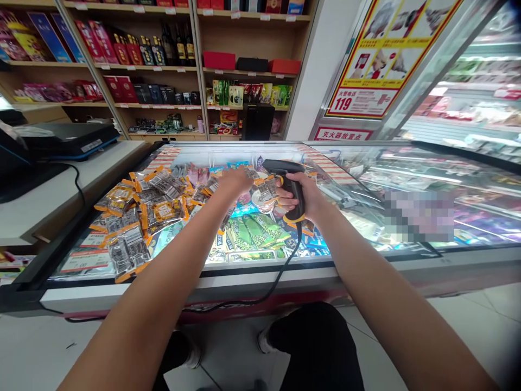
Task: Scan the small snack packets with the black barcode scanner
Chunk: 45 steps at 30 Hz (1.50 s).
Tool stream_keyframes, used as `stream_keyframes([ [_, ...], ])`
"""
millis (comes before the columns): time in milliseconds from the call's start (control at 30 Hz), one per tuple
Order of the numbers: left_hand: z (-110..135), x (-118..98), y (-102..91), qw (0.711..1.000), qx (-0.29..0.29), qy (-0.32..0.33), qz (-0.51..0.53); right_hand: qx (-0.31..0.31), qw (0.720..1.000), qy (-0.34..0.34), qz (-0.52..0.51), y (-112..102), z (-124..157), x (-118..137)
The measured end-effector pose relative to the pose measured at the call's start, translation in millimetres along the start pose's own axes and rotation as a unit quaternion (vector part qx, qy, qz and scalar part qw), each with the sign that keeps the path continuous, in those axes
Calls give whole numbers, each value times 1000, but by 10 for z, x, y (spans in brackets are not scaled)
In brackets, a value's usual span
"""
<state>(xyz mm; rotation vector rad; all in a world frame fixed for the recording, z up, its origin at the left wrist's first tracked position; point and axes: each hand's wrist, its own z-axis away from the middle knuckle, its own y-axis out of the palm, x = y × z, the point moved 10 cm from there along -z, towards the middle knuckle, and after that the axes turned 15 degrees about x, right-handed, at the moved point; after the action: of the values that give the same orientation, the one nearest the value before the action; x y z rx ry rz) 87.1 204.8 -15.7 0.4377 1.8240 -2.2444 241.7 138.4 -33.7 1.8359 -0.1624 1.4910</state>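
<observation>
My right hand point(306, 194) is wrapped round the handle of a black barcode scanner point(287, 176) with a yellow base, its head pointing left over the chest freezer point(252, 271). Its black cable point(280, 274) hangs down over the freezer's front edge. My left hand point(234, 182) reaches over the packets on the freezer lid, fingers curled down on a small snack packet point(264, 193) just in front of the scanner. Orange-edged snack packets point(140, 217) lie in a heap to the left. Green packets point(254, 231) show under the glass.
A white counter point(61, 190) with a black device point(67, 138) stands at the left. Wooden shelves point(195, 70) with boxes and bottles fill the back wall. A second glass freezer point(448, 179) runs to the right. My dark trouser leg point(317, 347) is below on the tiled floor.
</observation>
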Motion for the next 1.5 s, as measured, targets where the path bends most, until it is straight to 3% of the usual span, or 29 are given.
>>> stream_keyframes([
  [133,-402,-123,149,1000,5,12,28,9,1000,0,3,-1,3,-9],
  [300,-520,-92,115,995,-50,45,68,18,1000,-13,4,27,19,38],
  [433,-385,-10,-84,983,-118,83,112,8,1000,16,-13,-17,19,-32],
  [567,-163,264,-385,961,-184,91,186,-15,998,59,-23,-94,25,-156],
  [767,104,606,-537,941,-205,100,249,1,996,78,37,-56,14,-196],
  [1167,349,368,-539,949,-191,120,222,18,995,77,53,-46,86,-109],
  [1300,372,437,-587,961,-195,80,178,14,997,71,26,-82,76,-113],
  [1400,434,583,-636,979,-194,-10,62,-17,999,40,-4,-158,81,-50],
  [1500,524,657,-640,978,-182,-86,-62,-58,998,4,-34,-265,102,25],
])
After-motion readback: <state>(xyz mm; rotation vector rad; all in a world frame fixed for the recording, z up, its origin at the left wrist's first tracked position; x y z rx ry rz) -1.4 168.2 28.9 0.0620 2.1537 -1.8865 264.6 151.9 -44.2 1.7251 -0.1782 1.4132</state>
